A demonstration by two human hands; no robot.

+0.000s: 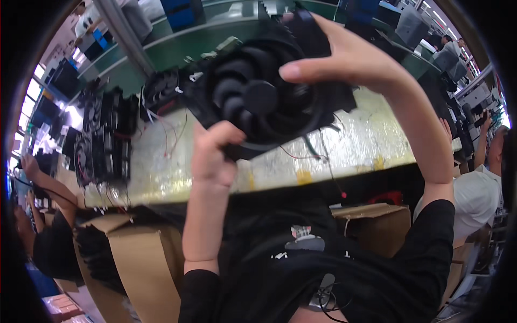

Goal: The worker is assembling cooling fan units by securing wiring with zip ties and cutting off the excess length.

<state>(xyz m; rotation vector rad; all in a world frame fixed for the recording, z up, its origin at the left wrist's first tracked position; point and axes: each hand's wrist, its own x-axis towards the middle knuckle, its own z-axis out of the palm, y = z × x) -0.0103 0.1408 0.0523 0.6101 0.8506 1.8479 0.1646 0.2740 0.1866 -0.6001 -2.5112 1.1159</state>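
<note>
The left hand (216, 153) and right hand (344, 56) hold a tilted black fan (259, 98) in their grip, over the tabletop (385, 126).

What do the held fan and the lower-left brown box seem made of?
The fan looks like matte black plastic, from its smooth, dull hub, though blur leaves this open. The brown box seems matte cardboard, from its folded panels.

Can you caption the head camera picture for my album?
Left hand and right hand hold up a big black fan over a shiny table, more fans to the left.
</note>
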